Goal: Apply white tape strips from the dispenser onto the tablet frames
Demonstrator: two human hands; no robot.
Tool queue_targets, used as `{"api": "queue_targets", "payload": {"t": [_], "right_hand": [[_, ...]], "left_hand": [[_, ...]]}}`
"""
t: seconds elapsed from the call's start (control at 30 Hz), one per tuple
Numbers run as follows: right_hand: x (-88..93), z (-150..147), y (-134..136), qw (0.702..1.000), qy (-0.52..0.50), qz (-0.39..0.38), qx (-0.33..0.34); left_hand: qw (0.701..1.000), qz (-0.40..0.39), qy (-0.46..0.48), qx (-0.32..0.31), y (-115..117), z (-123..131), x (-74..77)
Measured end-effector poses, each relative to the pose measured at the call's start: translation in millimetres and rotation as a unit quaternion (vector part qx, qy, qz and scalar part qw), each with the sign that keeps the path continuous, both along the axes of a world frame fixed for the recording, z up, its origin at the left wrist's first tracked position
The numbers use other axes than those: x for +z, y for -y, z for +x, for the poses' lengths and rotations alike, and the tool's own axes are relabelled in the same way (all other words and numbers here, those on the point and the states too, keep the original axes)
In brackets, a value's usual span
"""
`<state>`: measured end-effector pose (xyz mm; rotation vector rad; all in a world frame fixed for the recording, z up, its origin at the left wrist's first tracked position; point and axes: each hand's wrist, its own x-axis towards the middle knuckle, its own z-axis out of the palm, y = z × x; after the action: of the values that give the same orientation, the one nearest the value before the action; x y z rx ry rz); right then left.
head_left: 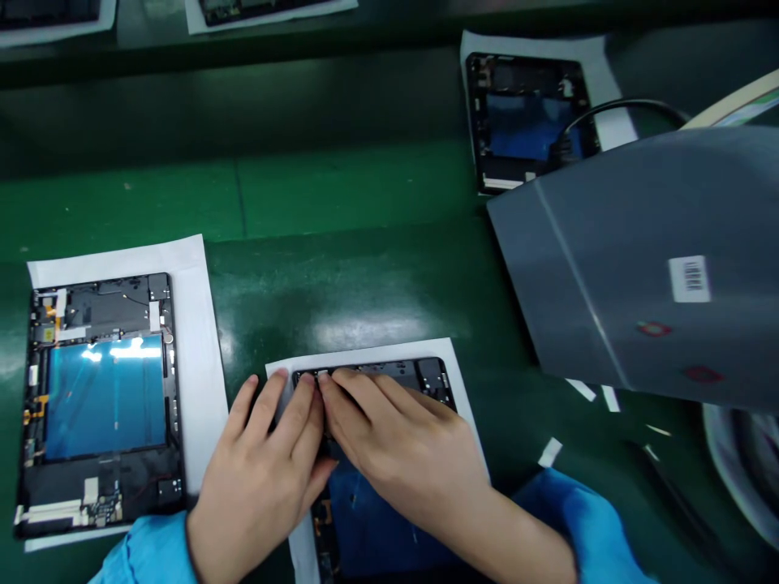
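An opened tablet [389, 519] with a blue inner panel lies on a white sheet [459, 357] at the bottom centre, partly covered by both hands. My left hand [261, 454] rests over its upper left corner. Its fingers are stretched out and spread, with the thumb apart over the panel. Right beside them, my right hand [407, 438] has its thumb and fingers bunched together at the tablet's top edge. Whatever lies between those fingertips is hidden. The two hands' fingertips nearly meet there.
Another opened tablet [106, 397] lies on white paper at left. At upper right, a third tablet [529, 122] sits partly behind a large grey panel [608, 268] with a barcode label. Small white strips [551, 453], a dark slender tool [682, 503] and a round white-rimmed object [739, 470] lie at right.
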<state>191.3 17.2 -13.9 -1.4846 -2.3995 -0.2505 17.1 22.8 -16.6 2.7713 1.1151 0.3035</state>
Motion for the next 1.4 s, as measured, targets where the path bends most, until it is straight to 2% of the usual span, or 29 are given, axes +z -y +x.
{"api": "queue_targets", "payload": {"t": [0.17, 0.3, 0.43, 0.57, 0.7, 0.8, 0.9, 1.0, 1.07, 1.13, 1.23, 1.33, 1.4], "right_hand": [[3.7, -4.1, 5.0, 0.998, 0.051, -0.030, 0.009], [2.0, 3.5, 11.4, 0.996, 0.062, -0.052, 0.024], [-1.0, 21.4, 30.6, 0.997, -0.014, -0.060, 0.040], [-0.1, 48.1, 64.6, 0.992, -0.109, -0.066, 0.009], [10.2, 83.3, 92.7, 0.989, -0.127, -0.039, -0.057], [20.5, 112.4, 100.5, 0.988, -0.117, -0.012, -0.103], [24.8, 144.4, 97.6, 0.981, -0.078, 0.072, -0.161], [20.9, 174.0, 87.1, 0.959, -0.023, 0.159, -0.234], [16.3, 188.5, 78.0, 0.947, -0.003, 0.185, -0.261], [13.0, 199.0, 69.7, 0.945, 0.001, 0.195, -0.264], [13.5, 210.4, 65.2, 0.951, -0.023, 0.202, -0.232], [19.7, 217.4, 77.1, 0.952, -0.067, 0.229, -0.192], [23.4, 216.4, 91.0, 0.943, -0.092, 0.242, -0.211]], "left_hand": [[1.000, 0.009, 0.003, 0.000, -2.1, 0.8, 1.1], [1.000, 0.026, -0.015, -0.007, -4.4, -0.6, 2.2], [0.998, 0.038, -0.041, -0.017, -7.0, -1.2, 4.5], [0.996, 0.041, -0.074, -0.037, -11.1, 4.4, 10.9], [0.996, 0.034, -0.071, -0.042, -16.9, 9.9, 17.6], [0.995, 0.059, -0.073, -0.037, -22.3, 9.6, 18.0], [0.990, 0.102, -0.075, -0.056, -26.3, 7.4, 15.5], [0.986, 0.129, -0.068, -0.075, -23.5, 3.2, 15.7], [0.986, 0.138, -0.057, -0.070, -18.3, -1.6, 18.0], [0.987, 0.139, -0.043, -0.066, -12.9, -7.3, 21.3], [0.989, 0.127, -0.030, -0.076, -6.2, -13.0, 27.2], [0.989, 0.115, -0.037, -0.081, 2.0, -11.9, 33.8], [0.991, 0.104, -0.047, -0.069, 8.2, -8.9, 36.9]]}}
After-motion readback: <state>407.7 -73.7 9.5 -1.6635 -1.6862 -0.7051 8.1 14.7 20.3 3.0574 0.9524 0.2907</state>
